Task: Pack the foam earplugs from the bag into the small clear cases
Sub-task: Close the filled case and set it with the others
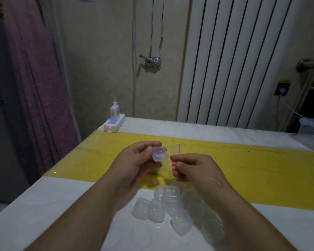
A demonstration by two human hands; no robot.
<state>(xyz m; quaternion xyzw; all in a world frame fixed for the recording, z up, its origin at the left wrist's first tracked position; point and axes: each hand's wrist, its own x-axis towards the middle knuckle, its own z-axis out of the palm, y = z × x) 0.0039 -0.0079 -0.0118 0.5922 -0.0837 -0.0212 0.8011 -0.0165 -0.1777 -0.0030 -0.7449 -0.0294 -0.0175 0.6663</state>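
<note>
A person's two bare forearms reach forward over a white worktop (43, 205) crossed by a broad yellow band.

The left hand (134, 162) is raised above the yellow band. Its grip is pressed around one small clear plastic case (159, 154), thumb on the near side and fingers curled over the far side. The case looks tipped toward the right hand; whether its lid is open cannot be told.

The right hand (194, 168) is level with the left and close to it. Its thumb and forefinger pinch a small pink foam earplug (174, 165), and the other fingers curl in below. The earplug sits just right of and slightly below the held case, nearly touching it. Its long axis cannot be made out. The coming move is judged to be a short shift leftward and upward to bring the earplug to the case, and the right hand is the one placed to make it.

A small clear plastic bag with a red seal strip (172, 151) stands between and behind the two hands. A green earplug (157, 171) shows dimly beneath the left hand, apparently within the bag.

On the white part of the worktop, below the wrists, a loose cluster of clear cases (163, 205) lies waiting. They appear empty.
</note>
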